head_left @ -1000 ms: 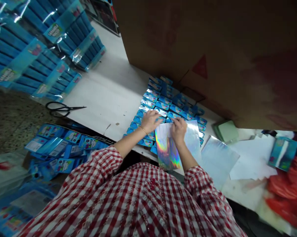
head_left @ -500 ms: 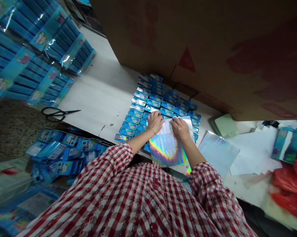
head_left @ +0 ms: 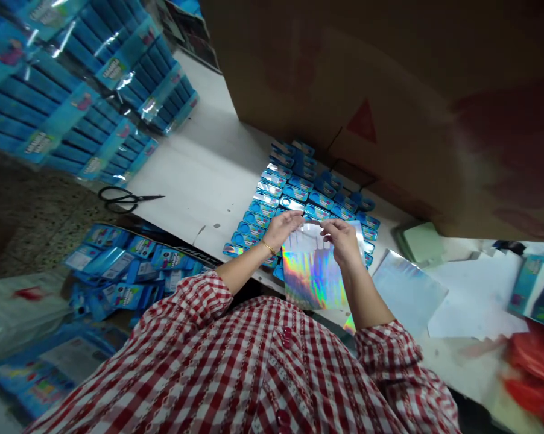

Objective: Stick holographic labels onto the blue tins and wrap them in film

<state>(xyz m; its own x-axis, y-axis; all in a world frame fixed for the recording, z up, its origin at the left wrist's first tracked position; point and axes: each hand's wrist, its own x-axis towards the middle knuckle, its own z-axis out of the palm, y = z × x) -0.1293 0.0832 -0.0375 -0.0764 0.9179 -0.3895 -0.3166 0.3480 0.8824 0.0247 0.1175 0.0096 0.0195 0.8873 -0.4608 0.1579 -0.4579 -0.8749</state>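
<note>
My left hand [head_left: 284, 229] and my right hand [head_left: 345, 240] are raised a little above the white table [head_left: 195, 175]. Between them they pinch the top edge of a shiny holographic sheet [head_left: 315, 274], which hangs down toward my checked shirt. Behind the sheet, rows of small blue packets [head_left: 294, 190] lie flat on the table, set out edge to edge. The fingers of both hands are closed on the sheet's upper rim.
A large cardboard box [head_left: 389, 90] fills the upper right. Black scissors [head_left: 125, 198] lie at the table's left edge. Wrapped bundles of blue boxes [head_left: 73, 96] sit far left. Loose blue packets [head_left: 131, 265] lie in a carton below. More silver sheets [head_left: 408, 289] and white paper lie right.
Both hands have lifted the holographic sheet off the packets; its top edge now stands higher and the hands are spread a little further apart.
</note>
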